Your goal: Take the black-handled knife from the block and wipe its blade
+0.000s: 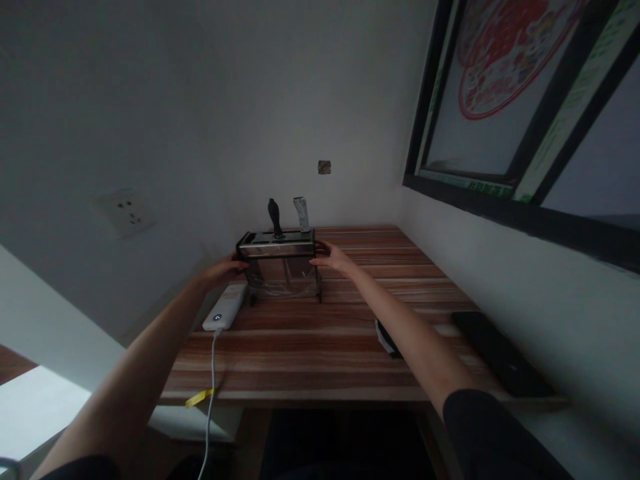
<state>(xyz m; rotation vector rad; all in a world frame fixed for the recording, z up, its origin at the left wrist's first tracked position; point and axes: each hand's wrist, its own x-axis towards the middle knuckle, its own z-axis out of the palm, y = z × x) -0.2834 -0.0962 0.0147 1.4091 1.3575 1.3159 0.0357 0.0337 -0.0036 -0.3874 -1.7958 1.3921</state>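
A box-like metal rack point(276, 249) with a shiny top bar and dark legs stands at the back of the wooden table. Clear plastic wrap hangs about its lower part. From its top rise a black handle point(274, 217) and a second handle in clear wrap point(302, 213). My left hand point(227, 268) is closed on the rack's left end, fingers partly hidden behind it. My right hand point(330, 258) grips the right end, with the thumb in front and the fingers bent around the upper corner.
A white power bank point(226, 307) with a white cable point(212, 373) lies left of the rack. Along the table point(310, 360), a yellow strip point(199, 398) sits at the front edge. A dark phone point(500, 352) is at the right; a small dark object point(386, 339) is partly under my right forearm.
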